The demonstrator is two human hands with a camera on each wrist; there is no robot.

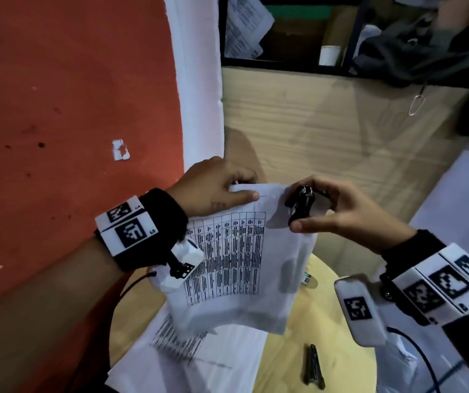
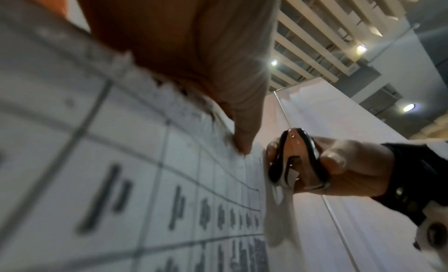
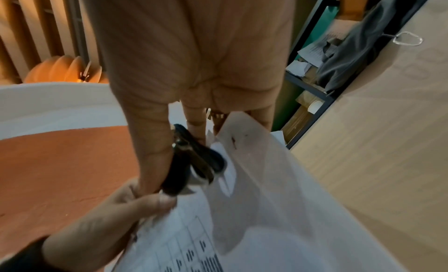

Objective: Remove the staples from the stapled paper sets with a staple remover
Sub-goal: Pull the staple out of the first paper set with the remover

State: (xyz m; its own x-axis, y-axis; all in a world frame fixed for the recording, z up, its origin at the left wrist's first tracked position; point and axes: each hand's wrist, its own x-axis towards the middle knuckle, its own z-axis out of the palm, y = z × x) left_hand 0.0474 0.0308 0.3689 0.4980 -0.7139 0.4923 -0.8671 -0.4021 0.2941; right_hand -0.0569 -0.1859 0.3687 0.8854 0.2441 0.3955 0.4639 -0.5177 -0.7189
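Observation:
My left hand (image 1: 239,190) pinches the top edge of a stapled paper set (image 1: 236,265) printed with a table and holds it up over the round table. A thin staple (image 1: 264,196) shows just past the thumb tip. My right hand (image 1: 298,211) grips a black staple remover (image 1: 301,207) between thumb and fingers, at the paper's top right corner. In the left wrist view the staple remover (image 2: 298,159) has its metal claws by the paper (image 2: 145,161) edge, beside my left thumb (image 2: 242,142). The right wrist view shows the staple remover (image 3: 194,161) over the paper (image 3: 266,199).
A dark stapler (image 1: 314,367) lies on the yellow round table (image 1: 284,361). More printed sheets (image 1: 188,361) lie at the table's left side. A wooden panel (image 1: 341,131) and a shelf with a paper cup (image 1: 329,55) and dark cloth (image 1: 415,52) stand behind.

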